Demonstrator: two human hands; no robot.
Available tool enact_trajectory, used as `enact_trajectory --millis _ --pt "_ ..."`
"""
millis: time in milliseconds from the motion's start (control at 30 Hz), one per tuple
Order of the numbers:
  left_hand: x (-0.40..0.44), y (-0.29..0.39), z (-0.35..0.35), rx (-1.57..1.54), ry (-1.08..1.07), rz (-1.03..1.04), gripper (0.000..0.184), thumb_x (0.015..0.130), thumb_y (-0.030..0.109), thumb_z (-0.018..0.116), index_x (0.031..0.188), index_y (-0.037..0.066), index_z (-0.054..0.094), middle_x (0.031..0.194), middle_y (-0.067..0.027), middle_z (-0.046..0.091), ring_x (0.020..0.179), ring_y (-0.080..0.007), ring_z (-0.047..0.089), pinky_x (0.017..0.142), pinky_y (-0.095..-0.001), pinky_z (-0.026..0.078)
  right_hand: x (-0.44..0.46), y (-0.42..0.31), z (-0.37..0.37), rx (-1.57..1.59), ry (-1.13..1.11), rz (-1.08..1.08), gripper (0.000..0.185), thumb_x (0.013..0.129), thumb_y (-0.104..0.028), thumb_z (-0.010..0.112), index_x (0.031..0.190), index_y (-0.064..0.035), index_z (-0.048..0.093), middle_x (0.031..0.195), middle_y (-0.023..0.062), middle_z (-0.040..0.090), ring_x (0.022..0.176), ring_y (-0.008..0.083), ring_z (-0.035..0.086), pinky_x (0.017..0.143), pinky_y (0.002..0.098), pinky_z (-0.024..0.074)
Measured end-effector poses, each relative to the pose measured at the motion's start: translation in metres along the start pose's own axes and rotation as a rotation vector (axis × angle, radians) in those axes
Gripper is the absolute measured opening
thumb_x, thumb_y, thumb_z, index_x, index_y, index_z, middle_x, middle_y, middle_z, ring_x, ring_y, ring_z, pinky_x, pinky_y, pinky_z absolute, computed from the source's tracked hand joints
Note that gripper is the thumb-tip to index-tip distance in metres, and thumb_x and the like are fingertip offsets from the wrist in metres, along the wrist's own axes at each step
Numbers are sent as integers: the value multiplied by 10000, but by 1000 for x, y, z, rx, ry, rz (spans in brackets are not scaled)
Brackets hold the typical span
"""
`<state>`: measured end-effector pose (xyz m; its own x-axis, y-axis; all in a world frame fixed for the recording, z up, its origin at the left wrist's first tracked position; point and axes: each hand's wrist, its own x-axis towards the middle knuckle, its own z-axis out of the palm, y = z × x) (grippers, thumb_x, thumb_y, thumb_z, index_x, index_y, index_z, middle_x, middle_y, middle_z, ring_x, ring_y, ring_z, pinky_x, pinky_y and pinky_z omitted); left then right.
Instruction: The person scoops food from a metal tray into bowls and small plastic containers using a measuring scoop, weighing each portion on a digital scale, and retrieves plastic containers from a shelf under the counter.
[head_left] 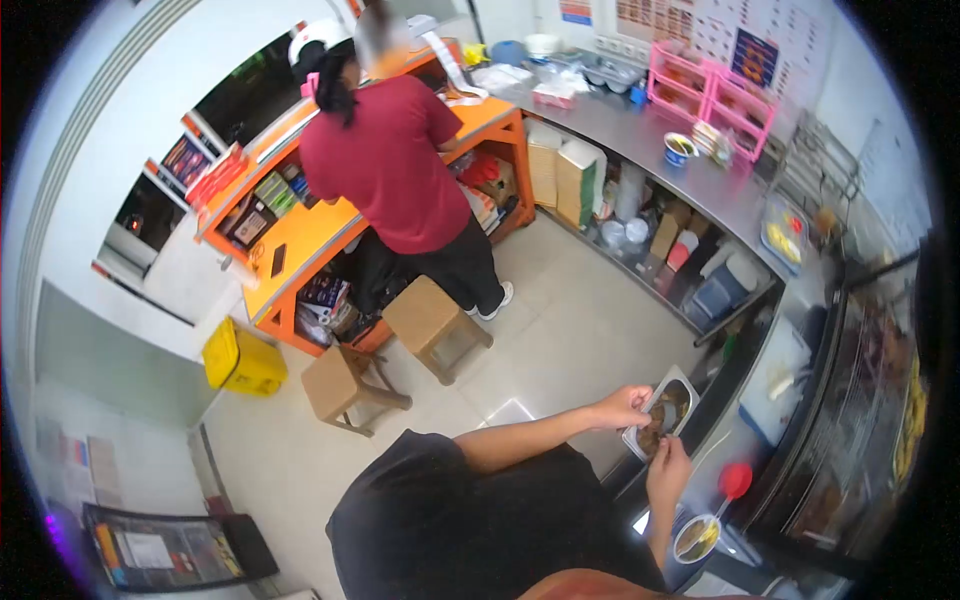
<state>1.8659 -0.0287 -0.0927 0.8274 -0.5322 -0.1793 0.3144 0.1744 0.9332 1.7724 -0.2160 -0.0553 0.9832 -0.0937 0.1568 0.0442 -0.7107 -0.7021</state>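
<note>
Two bare hands meet over a metal pan (pixel 678 377) at the near edge of the counter. The left hand (pixel 618 408) has its fingers drawn together at one side of the pan, and the right hand (pixel 668 469) has bent fingers at its lower rim; whether either pinches a piece of food cannot be told. The handling looks partway along: brown food (pixel 649 436) lies in the pan with a greyish patch amid it, so some is left there. Near the right forearm, a bowl (pixel 678 529) already has yellow and brown food in it, though whether it is full is too small to judge. A red scoop (pixel 735 480) lies just beside the bowl. Across the room, a person in a red shirt (pixel 390 165) stands at an orange desk (pixel 290 262).
</note>
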Motion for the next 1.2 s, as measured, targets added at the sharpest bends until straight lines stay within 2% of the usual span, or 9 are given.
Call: enact_trajectory --millis 133,233,333,433,633,733,933,1067,1200 --pt "-7 -6 -22 -31 113 93 225 789 -5 687 817 105 493 720 38 518 660 -46 510 550 -250 390 17 -29 10 -151 64 -272 204 986 -144 561 1006 8 695 821 260 658 718 412 647 644 448 489" --pt "-20 -1 -35 3 161 176 244 798 11 692 813 113 471 698 17 549 610 -51 530 482 -259 387 24 -45 15 -144 -143 -124 195 976 -147 575 995 2 699 839 251 687 765 446 670 678 501 510" --pt "-35 9 -35 -8 154 124 235 808 14 691 824 112 477 706 3 583 610 -58 562 491 -248 406 29 -46 22 24 -203 7 194 988 -137 583 929 13 690 763 192 681 661 274 671 639 390 500" --pt "-37 7 -35 -20 135 76 235 806 -6 677 823 108 472 715 7 580 631 -57 564 531 -240 419 26 -21 33 295 -127 95 232 1024 -148 581 913 35 674 781 83 695 757 105 629 699 310 495" --pt "-26 -11 -6 -60 37 43 216 794 -51 645 842 87 486 752 23 566 697 -52 565 608 -240 443 -11 -23 14 9 41 55 194 990 -158 612 930 17 669 726 185 663 622 277 666 589 389 485" --pt "-16 -34 10 -78 -32 -46 183 796 -55 633 890 72 542 778 16 585 717 -57 576 634 -242 458 -33 -10 6 45 70 279 213 987 -184 621 902 12 634 709 200 655 624 341 661 581 427 473" --pt "-6 -56 55 -25 -193 -164 158 798 -23 635 837 84 526 728 11 575 651 -75 563 580 -250 441 -81 26 -2 -26 221 425 265 1007 -225 606 869 1 601 678 204 627 607 369 634 583 437 458" --pt "2 -67 71 20 -311 -227 185 789 -38 635 939 60 592 797 0 613 694 -79 592 626 -243 470 -104 44 -8 57 262 506 270 1020 -214 593 866 7 585 686 206 605 587 265 572 597 408 458" --pt "11 -75 82 11 -344 -251 224 780 -42 638 980 54 607 814 -7 629 724 -95 612 652 -260 493 -124 76 -1 302 351 592 260 1026 -206 588 869 1 594 752 117 642 648 179 558 611 370 456"
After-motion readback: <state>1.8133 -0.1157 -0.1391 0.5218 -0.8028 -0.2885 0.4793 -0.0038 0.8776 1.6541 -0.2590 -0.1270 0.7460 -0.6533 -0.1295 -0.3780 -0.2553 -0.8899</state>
